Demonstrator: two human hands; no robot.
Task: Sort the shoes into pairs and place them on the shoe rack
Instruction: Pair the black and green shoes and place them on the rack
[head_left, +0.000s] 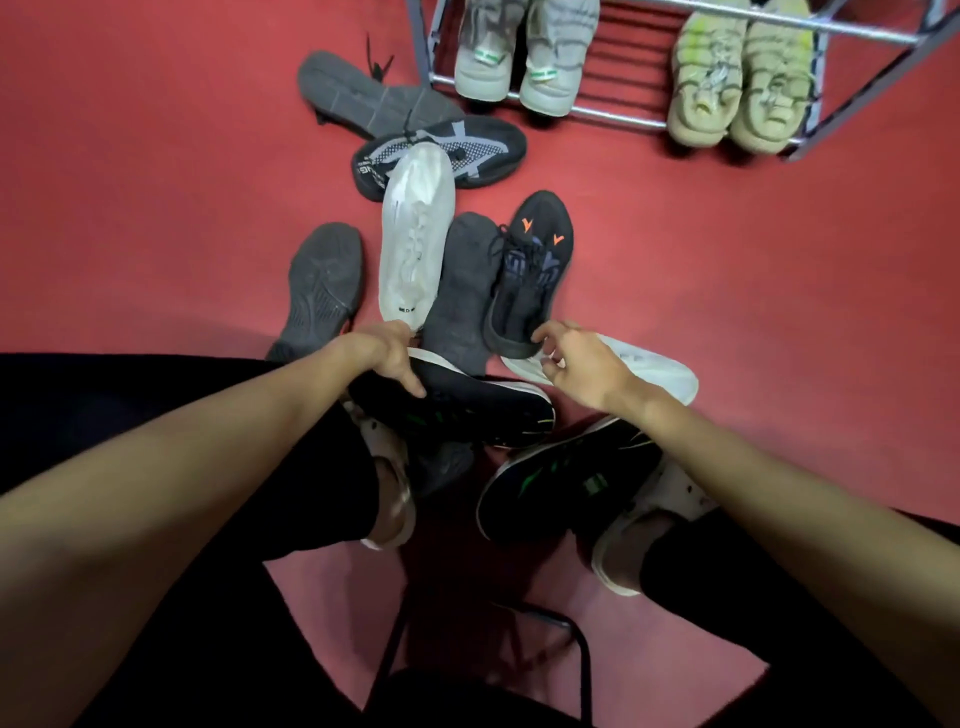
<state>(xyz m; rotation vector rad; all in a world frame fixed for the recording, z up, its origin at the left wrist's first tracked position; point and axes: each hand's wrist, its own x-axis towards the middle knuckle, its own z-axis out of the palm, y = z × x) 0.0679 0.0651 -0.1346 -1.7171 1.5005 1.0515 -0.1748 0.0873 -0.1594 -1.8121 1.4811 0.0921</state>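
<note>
Sorting loose shoes on a red floor beside the shoe rack (597, 115).
Head view: the left hand (387, 358) has its grip clamped on a black green-striped shoe (467, 410); the right hand (582, 366), fingers loosely apart, hovers just beside a black orange-marked shoe (530, 275). Two pale pairs sit on the rack.

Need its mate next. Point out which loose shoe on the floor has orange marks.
The black shoe with orange marks, upright just beyond the right hand; no other loose shoe shows orange.
</note>
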